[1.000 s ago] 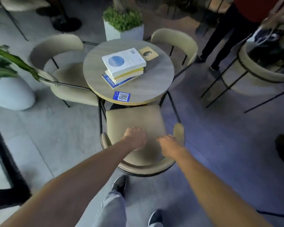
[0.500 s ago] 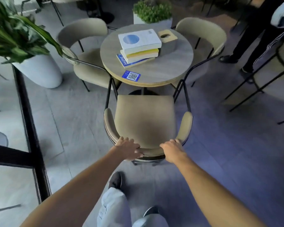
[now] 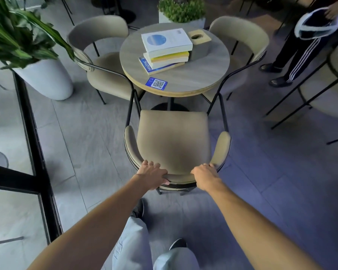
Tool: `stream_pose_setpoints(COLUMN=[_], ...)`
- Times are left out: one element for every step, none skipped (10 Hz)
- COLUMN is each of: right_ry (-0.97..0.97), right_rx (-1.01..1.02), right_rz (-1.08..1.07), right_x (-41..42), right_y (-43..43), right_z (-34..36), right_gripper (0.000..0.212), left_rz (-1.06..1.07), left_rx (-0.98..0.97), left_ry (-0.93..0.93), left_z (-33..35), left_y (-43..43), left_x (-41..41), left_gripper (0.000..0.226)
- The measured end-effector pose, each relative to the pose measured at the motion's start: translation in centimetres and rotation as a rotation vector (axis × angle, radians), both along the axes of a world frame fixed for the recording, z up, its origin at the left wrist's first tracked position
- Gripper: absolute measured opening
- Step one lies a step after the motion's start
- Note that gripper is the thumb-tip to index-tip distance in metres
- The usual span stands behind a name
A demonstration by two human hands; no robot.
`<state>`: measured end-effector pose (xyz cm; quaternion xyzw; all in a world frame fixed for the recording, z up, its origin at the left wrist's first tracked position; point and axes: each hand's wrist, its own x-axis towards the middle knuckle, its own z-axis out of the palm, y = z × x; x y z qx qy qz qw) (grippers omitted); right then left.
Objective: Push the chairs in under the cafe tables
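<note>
While both hands, left (image 3: 151, 175) and right (image 3: 205, 177), grip chair (image 3: 174, 141) backrest, white planter (image 3: 45, 78) holds leafy plant (image 3: 14, 38).

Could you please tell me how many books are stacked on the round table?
3: white top book, yellow-edged middle book, blue-covered bottom book. All are on the round table; thinner ones could be hidden.

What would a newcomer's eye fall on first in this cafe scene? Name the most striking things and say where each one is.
First come the left hand and right hand, each closed in a grip on the curved back of the beige chair at centre. Beyond it stands the round table with a stack of books on top. A leafy plant in a white pot fills the upper left.
</note>
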<state>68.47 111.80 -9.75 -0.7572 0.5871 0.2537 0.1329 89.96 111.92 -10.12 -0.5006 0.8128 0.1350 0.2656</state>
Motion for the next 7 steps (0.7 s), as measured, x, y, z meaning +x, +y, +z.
stream_pose_setpoints(right_ry=[0.003, -0.001, 0.01, 0.001, -0.006, -0.064, -0.219], right_rx=[0.002, 0.007, 0.016, 0.02, 0.024, 0.056, 0.14], right_rz=[-0.002, -0.008, 0.005, 0.001, -0.001, -0.017, -0.12], right_x=[0.0, 0.0, -0.1, 0.0, -0.1, -0.5, -0.8], right_y=[0.7, 1.3, 2.0, 2.6, 2.9, 3.1, 2.2], right_z=[0.1, 0.3, 0.3, 0.5, 0.4, 1.6, 3.6], right_gripper=[0.046, 0.046, 0.046, 0.046, 0.044, 0.048, 0.056], left_rz=[-0.001, 0.0, -0.001, 0.003, 0.019, 0.043, 0.146], left_rx=[0.012, 0.018, 0.02, 0.032, 0.058, 0.086, 0.108], left_ry=[-0.001, -0.005, -0.004, -0.004, 0.002, 0.047, 0.178], left_z=[0.1, 0.3, 0.3, 0.5, 0.7, 2.1, 4.3], left_y=[0.6, 1.2, 1.9, 2.4, 2.7, 2.8, 2.3], left_x=[-0.1, -0.2, -0.3, -0.4, -0.5, -0.3, 0.1], left_gripper=[0.049, 0.051, 0.052, 0.052, 0.055, 0.056, 0.048])
